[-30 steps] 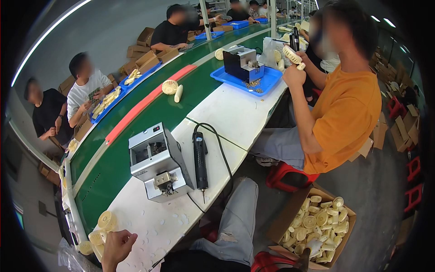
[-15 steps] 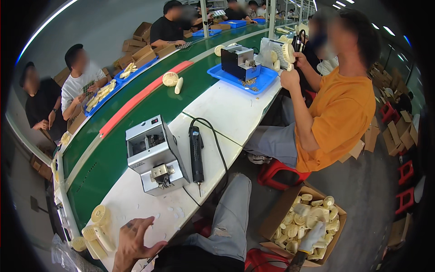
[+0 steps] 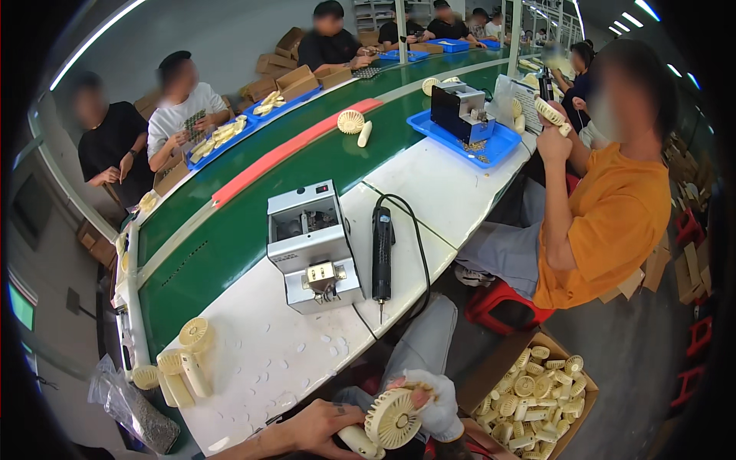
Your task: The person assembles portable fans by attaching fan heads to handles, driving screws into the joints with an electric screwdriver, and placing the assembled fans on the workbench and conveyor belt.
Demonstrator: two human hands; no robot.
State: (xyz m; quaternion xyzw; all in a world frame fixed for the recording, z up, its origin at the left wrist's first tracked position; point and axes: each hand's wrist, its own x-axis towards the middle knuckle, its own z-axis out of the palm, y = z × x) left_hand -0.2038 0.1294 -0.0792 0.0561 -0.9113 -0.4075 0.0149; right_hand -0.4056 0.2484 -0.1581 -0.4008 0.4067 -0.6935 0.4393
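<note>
A cream handheld fan is held low in front of me, over my lap by the table's near edge. My left hand, bare, is closed around its handle. A white glove covers my right hand, which grips the round, slotted fan head from the right; some of its fingers are hidden. To my right, an open cardboard box is heaped with similar cream fans. Several more fan bodies lie at the table's left end.
A silver screw feeder and a black electric screwdriver with a looped cord occupy the white table. Small pale pieces lie scattered there. Beyond runs a green conveyor. A co-worker in orange sits at right. A bag of small parts is at lower left.
My right hand has come up from the box to my lap with a fan. My left hand has moved right from the table and closed on its handle. The view has shifted.
</note>
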